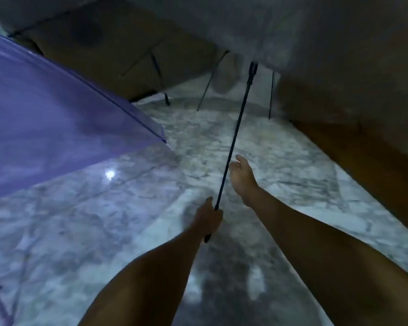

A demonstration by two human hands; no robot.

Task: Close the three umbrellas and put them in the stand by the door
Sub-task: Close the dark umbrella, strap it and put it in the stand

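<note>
Forearms fill the bottom of frame, both mine, bare. My left hand (209,218) is wrapped tight round the handle end of a black umbrella shaft (234,137); a bit of handle pokes out below the fist. Shaft runs up and away to the runner (253,69), under a pale see-through canopy (292,31) that's open, ribs (211,83) splayed. My right hand (242,177) sits just beside the shaft, fingers loosely spread, gripping nothing, not touching as far as I can tell.

Purple umbrella (57,109) open at left, on or near the marble floor (104,220). Third umbrella: only a dark bit at bottom left edge, can't confirm. Stand and door not in view. Frame blurry.

Judgement: first umbrella barely started, nothing closed yet. Next my right hand probably goes up to the runner.

Risks:
- fingers pinched at the runner catch if it drops fast
- rib tips snagging the brown furniture (363,137) close on the right
- canopy swinging into the purple one, it's near
- one-hand grip low on the shaft, canopy could tip
</note>
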